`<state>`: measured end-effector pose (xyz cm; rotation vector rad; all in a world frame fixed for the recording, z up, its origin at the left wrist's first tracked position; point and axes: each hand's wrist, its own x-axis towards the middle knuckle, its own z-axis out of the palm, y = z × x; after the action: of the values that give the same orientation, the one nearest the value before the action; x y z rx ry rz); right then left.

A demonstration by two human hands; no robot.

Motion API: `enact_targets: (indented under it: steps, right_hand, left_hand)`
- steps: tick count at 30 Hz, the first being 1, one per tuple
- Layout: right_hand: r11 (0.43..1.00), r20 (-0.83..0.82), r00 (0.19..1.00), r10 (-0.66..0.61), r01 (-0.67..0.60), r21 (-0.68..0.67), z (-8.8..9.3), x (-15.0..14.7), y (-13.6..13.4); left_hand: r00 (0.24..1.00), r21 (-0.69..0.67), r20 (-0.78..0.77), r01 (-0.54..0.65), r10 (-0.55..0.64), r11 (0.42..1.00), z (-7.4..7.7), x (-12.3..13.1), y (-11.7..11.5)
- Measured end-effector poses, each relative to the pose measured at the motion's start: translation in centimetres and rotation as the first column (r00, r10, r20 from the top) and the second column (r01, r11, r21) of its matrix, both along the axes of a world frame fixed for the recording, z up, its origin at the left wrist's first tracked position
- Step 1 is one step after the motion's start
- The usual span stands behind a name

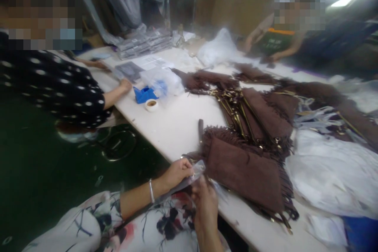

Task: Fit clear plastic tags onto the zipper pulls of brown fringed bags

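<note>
My left hand (pixel 177 173), a bracelet at its wrist, has its fingers closed on a piece of clear plastic (pixel 199 167) near the table's front edge. Just below and to the right, my right hand (pixel 206 201) is raised close to the lower side of the plastic. Its fingers are smeared by motion, so I cannot tell whether they grip it. Beyond both hands lies a brown fringed bag (pixel 245 171) with a dark strap and metal fittings, flat on the white table (pixel 159 134).
Several more brown bags (pixel 265 114) are heaped behind. White plastic (pixel 333 173) lies at right. A blue tape dispenser (pixel 144 93) and tape roll (pixel 151 105) stand at left. A person in polka dots (pixel 59 82) works at left, another person (pixel 274 41) across the table.
</note>
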<state>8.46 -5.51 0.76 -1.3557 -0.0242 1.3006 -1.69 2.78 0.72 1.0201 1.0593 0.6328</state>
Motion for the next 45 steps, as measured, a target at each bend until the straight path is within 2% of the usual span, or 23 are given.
enact_targets:
  steps: [3,9,13,15,17,19,22,24,27,30,33,35,40,45]
  right_hand:
    - [0.993,0.07,0.991,0.11,-0.108,-0.044,-0.8,-0.3,-1.1]
    - [0.992,0.367,0.922,0.124,-0.127,-0.015,-1.5,0.0,-0.3]
    - [0.989,0.343,0.929,0.137,-0.146,-0.001,-1.5,0.4,0.1]
    - [0.988,0.308,0.94,0.146,-0.153,0.0,-1.6,0.4,0.1]
    - [0.988,0.281,0.948,0.151,-0.157,-0.002,-1.8,0.3,0.0]
    - [0.988,0.263,0.953,0.152,-0.157,-0.003,-1.7,0.3,0.0]
    - [0.989,0.244,0.959,0.145,-0.149,-0.003,-1.1,0.3,-0.1]
    - [0.99,0.246,0.959,0.139,-0.144,0.004,-0.5,0.4,-0.3]
    - [0.985,0.284,0.945,0.163,-0.171,0.003,0.0,0.7,-0.7]
    - [0.971,0.38,0.898,0.223,-0.238,-0.008,-0.3,1.1,-1.3]
    - [0.951,0.505,0.819,0.272,-0.309,-0.012,-1.0,1.5,-1.8]
    - [0.938,0.551,0.782,0.292,-0.345,-0.006,-1.3,1.6,-2.1]
    - [0.912,0.485,0.804,0.345,-0.408,0.028,-0.6,2.0,-2.0]
    - [0.871,0.678,0.649,0.344,-0.49,0.027,0.3,3.0,-1.3]
  left_hand:
    - [0.999,0.025,-0.029,-0.017,0.018,1.0,0.1,0.1,-0.3]
    - [0.994,0.082,-0.1,-0.041,0.049,0.996,-0.2,0.3,-1.0]
    - [0.984,0.166,-0.166,-0.04,0.067,0.985,0.1,0.3,-1.5]
    - [0.965,0.296,-0.254,0.017,0.062,0.955,0.5,0.3,-1.8]
    - [0.922,0.436,-0.384,0.135,0.048,0.89,0.9,0.2,-2.1]
    - [0.874,0.501,-0.485,0.251,0.028,0.829,1.1,0.2,-2.3]
    - [0.865,0.497,-0.501,0.32,-0.034,0.807,1.2,0.1,-2.5]
    - [0.882,0.482,-0.466,0.312,-0.062,0.819,1.2,0.0,-2.6]
    - [0.93,0.386,-0.363,0.213,-0.064,0.897,1.1,0.0,-2.4]
    - [0.976,0.236,-0.206,0.117,-0.067,0.965,1.0,0.4,-2.4]
    - [0.997,0.134,-0.039,0.075,-0.07,0.988,1.0,0.8,-2.5]
    - [0.997,0.099,0.014,0.078,-0.079,0.992,1.0,0.9,-2.6]
    - [0.994,0.135,-0.074,0.092,-0.082,0.987,0.6,0.5,-2.3]
    - [0.991,0.142,-0.099,0.108,-0.094,0.984,0.7,0.5,-1.3]
